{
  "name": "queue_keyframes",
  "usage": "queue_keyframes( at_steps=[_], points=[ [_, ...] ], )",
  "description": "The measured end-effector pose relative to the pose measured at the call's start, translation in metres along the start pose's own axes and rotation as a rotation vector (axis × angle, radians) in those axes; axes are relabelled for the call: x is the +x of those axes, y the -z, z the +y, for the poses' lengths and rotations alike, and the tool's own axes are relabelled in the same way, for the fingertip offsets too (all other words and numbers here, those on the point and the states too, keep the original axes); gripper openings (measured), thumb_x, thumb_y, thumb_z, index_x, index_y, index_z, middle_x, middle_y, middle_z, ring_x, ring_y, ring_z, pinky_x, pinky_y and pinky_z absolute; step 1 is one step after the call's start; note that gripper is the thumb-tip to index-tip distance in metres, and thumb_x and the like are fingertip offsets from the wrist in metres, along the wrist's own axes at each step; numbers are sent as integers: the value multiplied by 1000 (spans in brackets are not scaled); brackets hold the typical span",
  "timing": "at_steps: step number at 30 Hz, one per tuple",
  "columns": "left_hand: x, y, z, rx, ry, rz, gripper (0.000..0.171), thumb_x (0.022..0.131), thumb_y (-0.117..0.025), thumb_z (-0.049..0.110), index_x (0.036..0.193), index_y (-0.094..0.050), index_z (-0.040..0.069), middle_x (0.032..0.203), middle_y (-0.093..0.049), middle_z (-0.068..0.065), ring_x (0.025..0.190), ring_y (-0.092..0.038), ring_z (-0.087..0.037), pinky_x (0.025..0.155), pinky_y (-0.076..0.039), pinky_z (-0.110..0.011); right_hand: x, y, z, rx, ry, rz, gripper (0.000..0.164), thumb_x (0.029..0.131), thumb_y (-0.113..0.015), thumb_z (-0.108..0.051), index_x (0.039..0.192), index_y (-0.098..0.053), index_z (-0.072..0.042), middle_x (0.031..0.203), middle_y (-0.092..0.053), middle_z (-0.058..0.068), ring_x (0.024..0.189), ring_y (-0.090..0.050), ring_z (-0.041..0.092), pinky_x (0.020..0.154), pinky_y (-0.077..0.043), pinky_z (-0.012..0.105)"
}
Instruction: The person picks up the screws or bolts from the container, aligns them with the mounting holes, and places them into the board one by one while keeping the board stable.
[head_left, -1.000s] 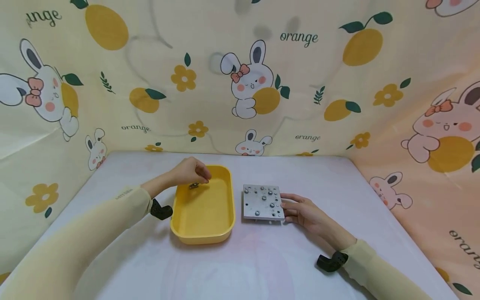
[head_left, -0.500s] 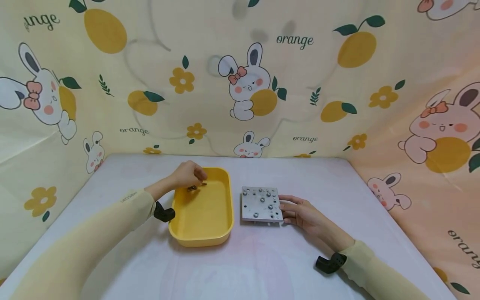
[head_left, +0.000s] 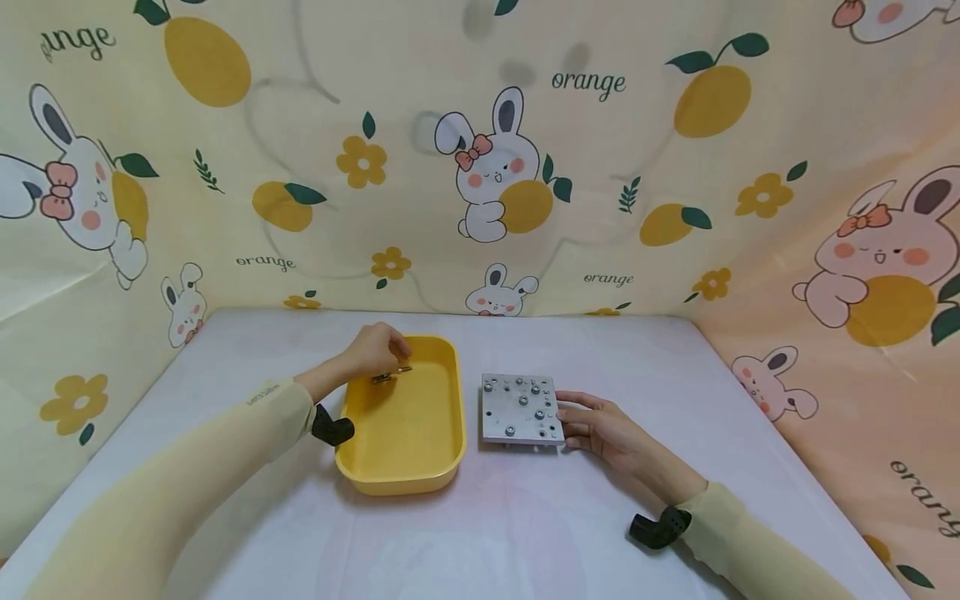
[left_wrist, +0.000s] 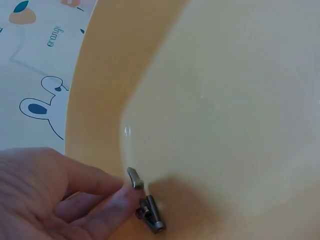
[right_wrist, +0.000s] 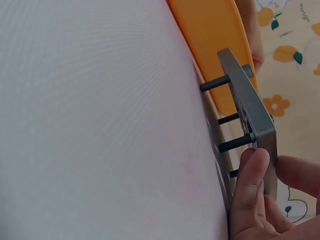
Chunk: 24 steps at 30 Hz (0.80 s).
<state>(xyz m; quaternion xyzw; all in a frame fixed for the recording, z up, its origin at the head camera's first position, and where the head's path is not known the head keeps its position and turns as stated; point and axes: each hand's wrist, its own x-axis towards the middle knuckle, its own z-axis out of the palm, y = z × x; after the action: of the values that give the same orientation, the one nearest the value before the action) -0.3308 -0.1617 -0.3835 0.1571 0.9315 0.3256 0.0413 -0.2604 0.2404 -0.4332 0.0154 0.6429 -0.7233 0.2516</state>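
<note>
My left hand (head_left: 377,350) reaches into the far left corner of a yellow tray (head_left: 400,483). In the left wrist view its thumb and finger pinch a small metal screw (left_wrist: 134,178). Several dark screws (left_wrist: 153,215) lie bunched on the tray floor right beside the fingertips. To the right of the tray, my right hand (head_left: 606,429) grips the right edge of a square silver metal plate (head_left: 510,410). Several bolts sit in the plate's holes. Their threaded shafts (right_wrist: 235,143) stick out underneath, seen in the right wrist view, and the plate is raised off the table top.
The white table (head_left: 465,550) carries the tray and the plate, with a narrow gap between them. A cloth backdrop (head_left: 420,208) with rabbits and oranges encloses the back and sides. Black wrist cameras (head_left: 660,528) sit on both wrists.
My left hand has dipped slightly toward the tray floor, and a screw now shows at its fingertips. The right hand keeps its grip on the plate; the head view has shifted a little.
</note>
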Motion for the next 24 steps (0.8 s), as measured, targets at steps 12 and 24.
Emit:
queue_keyframes(
  at_steps=[12,24],
  points=[
    [4,-10,4,-247,-35,-258,25,82,-73,-9,106,-67,-12,99,-71,-23,87,-70,-29,72,-57,-29,-3,-1,-1,0,5,-8,62,95,-65,-11,150,-35,-4,118,-66,15,93,-68,21,70,-55,27],
    [7,-14,8,-166,-69,-173,30,79,-73,-10,109,-67,-11,103,-70,-22,95,-68,-29,78,-55,-30,-1,0,1,20,16,-7,59,96,-63,-9,149,-37,-3,120,-66,15,93,-67,22,68,-54,28]
  ],
)
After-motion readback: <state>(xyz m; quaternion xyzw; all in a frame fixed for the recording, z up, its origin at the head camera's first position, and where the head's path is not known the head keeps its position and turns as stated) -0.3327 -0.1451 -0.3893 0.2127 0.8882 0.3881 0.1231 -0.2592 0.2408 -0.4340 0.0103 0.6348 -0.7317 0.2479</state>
